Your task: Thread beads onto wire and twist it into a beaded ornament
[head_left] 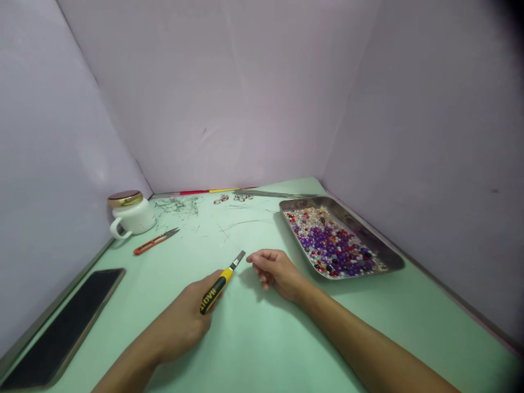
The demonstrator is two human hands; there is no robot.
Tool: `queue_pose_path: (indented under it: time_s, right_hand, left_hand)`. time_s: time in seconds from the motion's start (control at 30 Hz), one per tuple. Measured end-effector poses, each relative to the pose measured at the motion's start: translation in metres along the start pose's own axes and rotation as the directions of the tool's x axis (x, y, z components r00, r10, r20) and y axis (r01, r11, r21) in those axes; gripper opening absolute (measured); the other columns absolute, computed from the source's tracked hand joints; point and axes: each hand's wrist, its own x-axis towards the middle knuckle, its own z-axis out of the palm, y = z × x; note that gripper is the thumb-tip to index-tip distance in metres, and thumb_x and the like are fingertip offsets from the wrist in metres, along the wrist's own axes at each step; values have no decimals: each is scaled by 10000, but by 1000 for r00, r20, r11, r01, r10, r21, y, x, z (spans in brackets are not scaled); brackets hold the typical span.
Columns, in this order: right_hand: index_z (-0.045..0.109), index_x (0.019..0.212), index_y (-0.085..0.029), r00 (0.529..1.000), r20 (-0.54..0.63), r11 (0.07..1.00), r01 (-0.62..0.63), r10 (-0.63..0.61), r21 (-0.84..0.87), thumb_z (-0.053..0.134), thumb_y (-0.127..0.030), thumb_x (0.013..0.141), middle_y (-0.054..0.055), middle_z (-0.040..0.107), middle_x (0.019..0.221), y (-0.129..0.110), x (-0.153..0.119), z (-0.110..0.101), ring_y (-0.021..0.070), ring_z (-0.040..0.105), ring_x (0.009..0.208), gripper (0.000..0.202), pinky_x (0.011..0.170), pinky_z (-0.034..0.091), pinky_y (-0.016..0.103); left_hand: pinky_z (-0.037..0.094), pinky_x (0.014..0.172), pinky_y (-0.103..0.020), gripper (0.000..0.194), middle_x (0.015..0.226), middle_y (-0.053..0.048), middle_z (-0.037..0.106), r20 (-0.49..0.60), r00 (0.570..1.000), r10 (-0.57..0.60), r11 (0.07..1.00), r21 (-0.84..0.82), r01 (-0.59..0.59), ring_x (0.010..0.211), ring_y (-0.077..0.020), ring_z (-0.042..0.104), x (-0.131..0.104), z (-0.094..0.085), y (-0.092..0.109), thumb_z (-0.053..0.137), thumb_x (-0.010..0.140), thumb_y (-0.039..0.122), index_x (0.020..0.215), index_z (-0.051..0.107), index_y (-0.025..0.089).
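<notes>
My left hand (190, 311) is wrapped around yellow-and-black pliers (215, 291), seen edge-on, with the short metal head pointing up and to the right. Close to that metal tip, my right hand (276, 270) pinches thumb and forefinger together, the other fingers curled. Whatever lies in the pinch is too small to make out. To the right of my right hand stands a metal tray (298, 248) holding many purple, red, white, black and gold beads (331, 245).
A lidded white mug (137, 217) and orange thread snips (156, 241) lie left. A dark flat panel (65, 327) rests at front left. Wire scraps (180, 206), beaded pieces (221, 200) and long wires (278, 194) are at the back. Pale walls (229, 98) surround the green tabletop (254, 349).
</notes>
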Motion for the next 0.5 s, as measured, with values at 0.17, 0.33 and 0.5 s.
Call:
queue_pose_path:
  time_s: [0.17, 0.33, 0.5]
  right_hand:
    - [602, 844, -83, 997, 38, 959, -76, 68, 274, 390, -415, 850, 97, 636, 738, -6, 3, -8, 138, 604, 630, 394, 632, 489, 291]
    - [597, 862, -79, 993, 60, 897, -122, 107, 424, 282, -417, 883, 110, 646, 745, -9, 6, -16, 155, 619, 668, 462, 709, 467, 313]
    - [608, 839, -82, 993, 54, 887, -117, 103, 447, 331, -412, 869, 93, 635, 717, -6, 7, -18, 146, 611, 633, 431, 682, 476, 301]
  left_hand:
    - [302, 519, -223, 211, 662, 35, 443, -86, 989, -117, 993, -39, 114, 587, -117, 381, 2, -13, -16, 409, 579, 69, 750, 420, 192]
    - [273, 501, -223, 176, 657, 31, 458, -105, 982, -158, 978, -151, 141, 554, -106, 377, 0, -23, -15, 445, 614, 117, 777, 434, 181]
    - [270, 504, -224, 137, 641, 37, 453, -101, 978, -180, 975, -148, 164, 541, -101, 364, 1, -22, -6, 467, 623, 139, 746, 425, 182]
